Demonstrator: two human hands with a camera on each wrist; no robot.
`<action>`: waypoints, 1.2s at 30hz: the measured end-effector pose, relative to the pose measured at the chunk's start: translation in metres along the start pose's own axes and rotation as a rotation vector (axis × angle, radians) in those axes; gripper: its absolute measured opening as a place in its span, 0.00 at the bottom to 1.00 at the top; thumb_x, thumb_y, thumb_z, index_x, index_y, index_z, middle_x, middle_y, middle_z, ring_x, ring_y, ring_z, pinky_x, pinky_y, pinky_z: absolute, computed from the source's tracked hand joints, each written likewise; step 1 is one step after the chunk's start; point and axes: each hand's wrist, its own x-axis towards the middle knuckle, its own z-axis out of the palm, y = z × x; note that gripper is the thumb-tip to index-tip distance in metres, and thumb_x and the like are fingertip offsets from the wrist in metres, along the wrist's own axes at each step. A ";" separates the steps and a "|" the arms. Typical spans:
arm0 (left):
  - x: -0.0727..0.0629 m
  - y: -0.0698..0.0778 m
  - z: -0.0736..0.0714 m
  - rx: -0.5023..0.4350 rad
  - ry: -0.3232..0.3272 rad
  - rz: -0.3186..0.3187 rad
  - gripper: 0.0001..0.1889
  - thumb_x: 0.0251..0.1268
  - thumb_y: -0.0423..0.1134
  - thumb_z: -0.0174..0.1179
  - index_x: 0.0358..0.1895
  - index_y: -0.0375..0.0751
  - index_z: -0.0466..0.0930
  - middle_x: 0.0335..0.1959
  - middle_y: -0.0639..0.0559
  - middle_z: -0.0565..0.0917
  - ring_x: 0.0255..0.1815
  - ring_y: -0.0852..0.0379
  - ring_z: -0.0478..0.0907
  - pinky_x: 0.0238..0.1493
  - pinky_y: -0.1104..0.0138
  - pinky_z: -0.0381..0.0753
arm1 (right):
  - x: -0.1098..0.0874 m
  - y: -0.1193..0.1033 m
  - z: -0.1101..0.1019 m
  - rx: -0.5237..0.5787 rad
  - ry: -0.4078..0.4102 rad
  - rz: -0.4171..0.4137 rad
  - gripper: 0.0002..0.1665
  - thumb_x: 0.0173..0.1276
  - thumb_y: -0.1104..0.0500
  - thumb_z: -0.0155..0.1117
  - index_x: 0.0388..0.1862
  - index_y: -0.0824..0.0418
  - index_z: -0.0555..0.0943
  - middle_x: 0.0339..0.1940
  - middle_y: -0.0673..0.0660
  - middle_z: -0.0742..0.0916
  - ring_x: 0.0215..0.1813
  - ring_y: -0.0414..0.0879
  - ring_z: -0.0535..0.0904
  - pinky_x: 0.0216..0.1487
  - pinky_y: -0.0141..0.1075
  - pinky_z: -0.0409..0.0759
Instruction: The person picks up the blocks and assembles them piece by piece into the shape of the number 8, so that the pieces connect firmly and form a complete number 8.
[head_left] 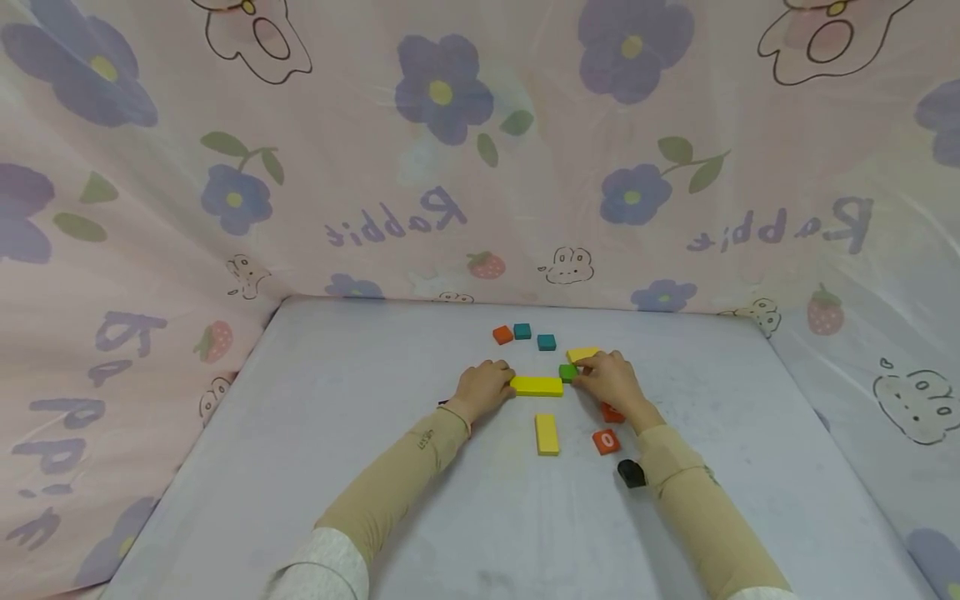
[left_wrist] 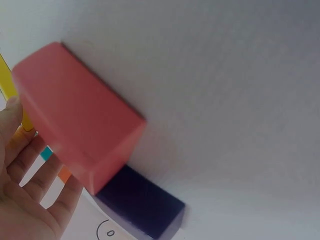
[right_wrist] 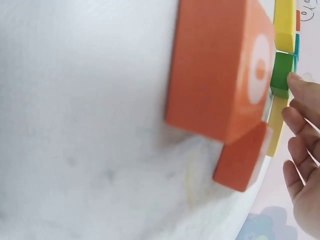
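Note:
My left hand [head_left: 483, 390] pinches the left end of a long yellow block [head_left: 537, 387] lying crosswise on the table; the block's end also shows by the thumb in the left wrist view. At the other end sits a small green block [head_left: 567, 373]. My right hand [head_left: 611, 382] pinches this green block from its right side. In the right wrist view the thumb lies against the green block [right_wrist: 282, 75], and the other fingers are loosely bent. Behind the right fingertips is another yellow block [head_left: 582, 355], partly hidden.
Nearer lies a yellow block [head_left: 547, 434]. Orange blocks [head_left: 606, 442] [head_left: 612, 413] and a black piece [head_left: 632, 473] are by the right forearm. Farther back are an orange block [head_left: 502, 335] and teal blocks [head_left: 547, 342]. Beneath the left wrist are a red block [left_wrist: 80, 110] and a dark block [left_wrist: 142, 205].

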 end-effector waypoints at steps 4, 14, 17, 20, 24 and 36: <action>0.000 0.000 0.000 -0.015 0.010 -0.001 0.18 0.65 0.50 0.56 0.55 0.48 0.78 0.52 0.55 0.81 0.46 0.56 0.77 0.42 0.66 0.78 | -0.002 0.005 -0.002 0.017 0.013 0.004 0.20 0.61 0.52 0.64 0.50 0.60 0.82 0.37 0.57 0.84 0.40 0.53 0.70 0.40 0.41 0.67; 0.000 -0.001 -0.002 -0.050 -0.004 -0.026 0.19 0.65 0.49 0.56 0.56 0.48 0.78 0.53 0.54 0.80 0.48 0.56 0.76 0.44 0.64 0.79 | -0.016 0.025 -0.015 0.113 -0.104 -0.042 0.17 0.62 0.52 0.63 0.46 0.59 0.84 0.41 0.57 0.84 0.41 0.50 0.69 0.39 0.37 0.66; 0.000 0.000 -0.001 -0.059 -0.010 -0.031 0.19 0.65 0.49 0.56 0.56 0.48 0.78 0.53 0.53 0.80 0.48 0.55 0.76 0.45 0.63 0.79 | -0.021 0.034 -0.018 0.141 -0.118 -0.059 0.16 0.61 0.53 0.64 0.44 0.61 0.84 0.41 0.58 0.85 0.39 0.47 0.71 0.38 0.35 0.68; -0.001 0.000 -0.001 -0.062 -0.016 -0.032 0.19 0.65 0.49 0.56 0.56 0.48 0.78 0.53 0.53 0.80 0.49 0.55 0.76 0.46 0.63 0.79 | -0.028 0.042 -0.020 0.162 -0.122 -0.091 0.16 0.61 0.54 0.65 0.43 0.62 0.84 0.39 0.58 0.86 0.35 0.44 0.72 0.35 0.33 0.70; -0.001 0.000 -0.001 -0.063 -0.012 -0.031 0.19 0.65 0.49 0.56 0.55 0.47 0.78 0.53 0.53 0.80 0.48 0.55 0.77 0.46 0.63 0.79 | -0.039 0.049 -0.023 0.208 -0.129 -0.085 0.15 0.59 0.55 0.66 0.42 0.64 0.84 0.39 0.60 0.85 0.33 0.44 0.71 0.34 0.34 0.70; -0.001 0.002 -0.004 -0.060 -0.026 -0.042 0.19 0.65 0.49 0.56 0.56 0.47 0.78 0.53 0.53 0.80 0.48 0.55 0.76 0.46 0.62 0.78 | -0.058 0.067 -0.026 0.257 -0.155 -0.043 0.19 0.59 0.54 0.66 0.47 0.63 0.82 0.44 0.62 0.84 0.34 0.43 0.70 0.35 0.34 0.69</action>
